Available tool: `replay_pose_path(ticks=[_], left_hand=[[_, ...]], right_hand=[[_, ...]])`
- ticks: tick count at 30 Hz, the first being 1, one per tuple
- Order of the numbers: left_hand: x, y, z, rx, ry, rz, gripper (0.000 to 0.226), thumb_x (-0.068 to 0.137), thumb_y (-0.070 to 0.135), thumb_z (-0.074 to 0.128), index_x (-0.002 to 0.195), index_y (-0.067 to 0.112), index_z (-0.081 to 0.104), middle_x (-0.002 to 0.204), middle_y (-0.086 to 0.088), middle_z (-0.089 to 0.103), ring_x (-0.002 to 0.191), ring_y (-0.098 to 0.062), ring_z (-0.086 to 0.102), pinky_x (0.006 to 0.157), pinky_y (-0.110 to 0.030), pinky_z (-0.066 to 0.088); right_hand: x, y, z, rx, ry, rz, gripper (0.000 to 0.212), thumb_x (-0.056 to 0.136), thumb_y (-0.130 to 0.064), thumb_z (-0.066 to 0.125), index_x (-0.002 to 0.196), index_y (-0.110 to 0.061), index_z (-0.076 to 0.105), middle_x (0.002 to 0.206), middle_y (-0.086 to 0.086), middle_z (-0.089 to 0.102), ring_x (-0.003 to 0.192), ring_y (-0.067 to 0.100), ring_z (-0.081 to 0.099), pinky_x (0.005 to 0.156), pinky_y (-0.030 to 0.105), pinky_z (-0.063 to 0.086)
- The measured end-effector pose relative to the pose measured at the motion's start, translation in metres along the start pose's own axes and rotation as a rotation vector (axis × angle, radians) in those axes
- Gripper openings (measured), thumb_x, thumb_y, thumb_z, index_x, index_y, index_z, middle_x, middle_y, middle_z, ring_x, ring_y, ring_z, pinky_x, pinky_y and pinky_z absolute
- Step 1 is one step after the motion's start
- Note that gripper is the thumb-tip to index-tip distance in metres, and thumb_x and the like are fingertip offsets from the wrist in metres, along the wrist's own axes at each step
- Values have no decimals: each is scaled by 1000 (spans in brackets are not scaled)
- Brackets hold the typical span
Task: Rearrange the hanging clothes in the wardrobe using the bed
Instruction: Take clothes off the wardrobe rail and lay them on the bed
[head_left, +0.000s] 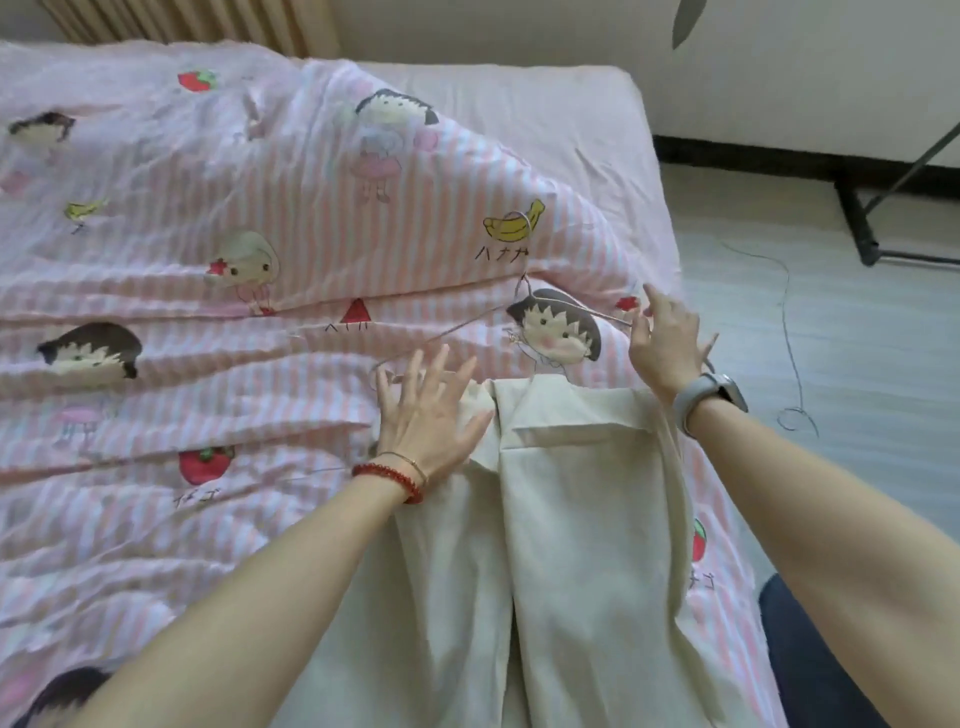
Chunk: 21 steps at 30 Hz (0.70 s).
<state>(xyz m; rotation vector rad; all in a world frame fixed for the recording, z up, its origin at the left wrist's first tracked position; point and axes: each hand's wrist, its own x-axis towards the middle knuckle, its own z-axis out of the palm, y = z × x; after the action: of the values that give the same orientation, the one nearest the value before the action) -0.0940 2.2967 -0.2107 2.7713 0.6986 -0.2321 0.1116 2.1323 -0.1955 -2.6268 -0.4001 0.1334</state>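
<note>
Two hands are seen above a cream garment (571, 519) that is laid on the pink striped quilt (208, 312) of the bed (597, 114); the left hand (431, 410) is spread flat, fingers straight, pressed on the garment's top edge; the thin wire hanger (524, 291) is pinched at its right end by the right hand (662, 343); a grey watch (709, 397) is worn on that wrist.

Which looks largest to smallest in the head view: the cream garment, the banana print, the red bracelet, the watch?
1. Cream garment.
2. Banana print.
3. Red bracelet and watch: alike, so unranked.
</note>
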Motion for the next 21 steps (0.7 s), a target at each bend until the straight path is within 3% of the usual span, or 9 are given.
replay_pose_path(ticks=[2,4,8,10,15,21], left_hand=[[-10,1,34,21,-70,5,79,67,70,-4,142,46,-7,156,5,-10,141,-21,-15,109,-57,-10],[-14,2,57,40,-127,-24,73,71,72,-3,136,46,-19,155,4,-16,140,-22,-21,109,-59,-11],[-5,0,65,106,-220,-31,65,91,63,19,142,41,-14,155,1,-16,140,-26,-19,108,-60,-8],[-7,-4,55,80,-237,2,59,94,55,22,144,41,-8,156,1,-13,141,-26,-15,109,-58,-8],[-50,-35,7,56,-137,-47,52,98,41,23,147,35,5,156,-1,-2,143,-22,-6,112,-53,-2],[-157,-101,-90,9,84,-286,50,98,34,30,146,27,19,155,-1,9,142,-18,3,112,-50,1]], right_hand=[[-10,5,15,-19,-57,0,50,96,-27,36,144,-25,22,149,2,25,139,22,15,108,61,-4],[-39,8,32,-57,-96,-57,54,94,-35,30,146,-29,15,155,0,10,142,21,4,108,60,-6],[-104,5,64,-266,-363,-253,51,95,-40,21,145,-33,13,156,-2,-2,143,21,-5,110,56,-4],[-116,5,74,-352,-490,-214,50,97,-37,21,145,-33,9,155,-4,-9,143,19,-9,111,57,-4],[-127,-37,52,-140,-432,-20,47,97,-29,25,144,-25,21,156,5,3,142,25,-5,111,58,-2],[-195,-163,11,-141,-366,-391,49,94,-27,35,143,-21,26,153,6,18,142,27,6,112,53,7]])
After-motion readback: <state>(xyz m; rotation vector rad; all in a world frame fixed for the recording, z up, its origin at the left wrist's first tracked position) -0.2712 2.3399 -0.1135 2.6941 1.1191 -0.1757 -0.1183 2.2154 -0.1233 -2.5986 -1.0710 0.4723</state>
